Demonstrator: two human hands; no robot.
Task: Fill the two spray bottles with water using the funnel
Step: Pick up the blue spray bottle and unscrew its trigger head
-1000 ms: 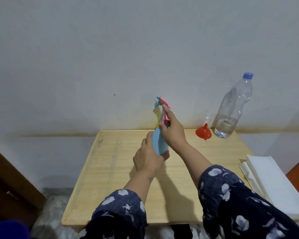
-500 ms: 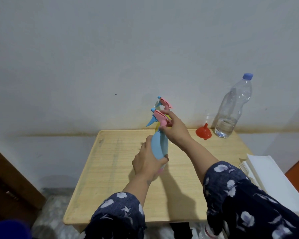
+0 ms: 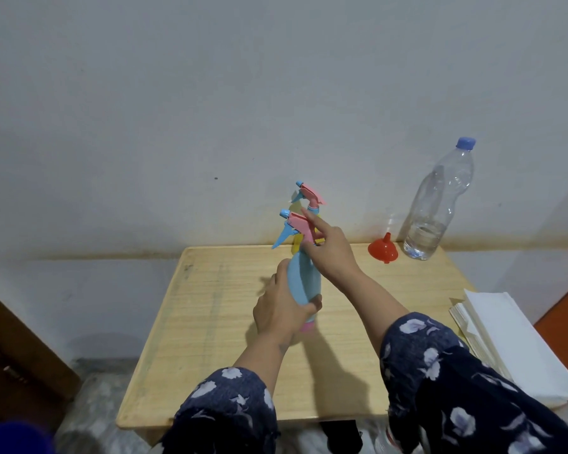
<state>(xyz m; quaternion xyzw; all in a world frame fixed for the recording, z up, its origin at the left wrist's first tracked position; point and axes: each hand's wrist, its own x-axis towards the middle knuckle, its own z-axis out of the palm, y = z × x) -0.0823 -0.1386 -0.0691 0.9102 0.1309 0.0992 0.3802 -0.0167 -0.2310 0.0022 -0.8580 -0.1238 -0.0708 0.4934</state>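
Single head cam, wide-angle, looks forward and down from above the near edge of the wooden table [image 3: 217, 322]. Faces the far wall [image 3: 210, 93], which fills the upper half. Forearms enter from the bottom, close to the lens. No second view.

Plain room, likely a home. Small pale wooden table [image 3: 210, 322] pushed against a stained, painted wall [image 3: 210, 109]; dark wooden furniture [image 3: 20, 348] left of the table, stacked white paper [image 3: 505, 339] at its right edge.
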